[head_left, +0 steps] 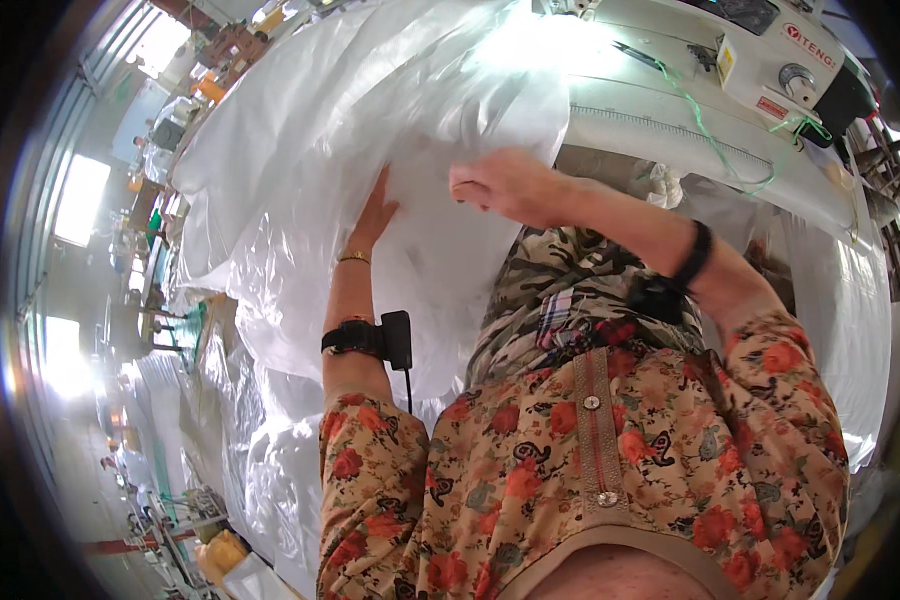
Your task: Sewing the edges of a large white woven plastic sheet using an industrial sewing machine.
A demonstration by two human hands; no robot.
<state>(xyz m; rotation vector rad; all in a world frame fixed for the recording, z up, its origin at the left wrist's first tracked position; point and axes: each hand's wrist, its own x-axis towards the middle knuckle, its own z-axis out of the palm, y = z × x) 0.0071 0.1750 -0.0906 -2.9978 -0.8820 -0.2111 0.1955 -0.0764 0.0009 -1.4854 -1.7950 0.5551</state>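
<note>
A large, translucent white plastic sheet (280, 190) spreads in folds over the worktable and down across my lap. My left hand (374, 215) lies against it with the fingers stretched out, the fingertips pointing away from me. Over the same sheet, to the right, my right hand (505, 187) is closed, its fingers curled in. Whether a bit of the sheet or anything else is pinched in those fingers is hidden.
A white sewing machine (785, 65) stands at the far right, with green thread (705, 120) trailing over the pale tabletop (660, 90). A thin dark tool (635, 54) lies near a bright light. More crumpled plastic (280, 450) hangs at my left.
</note>
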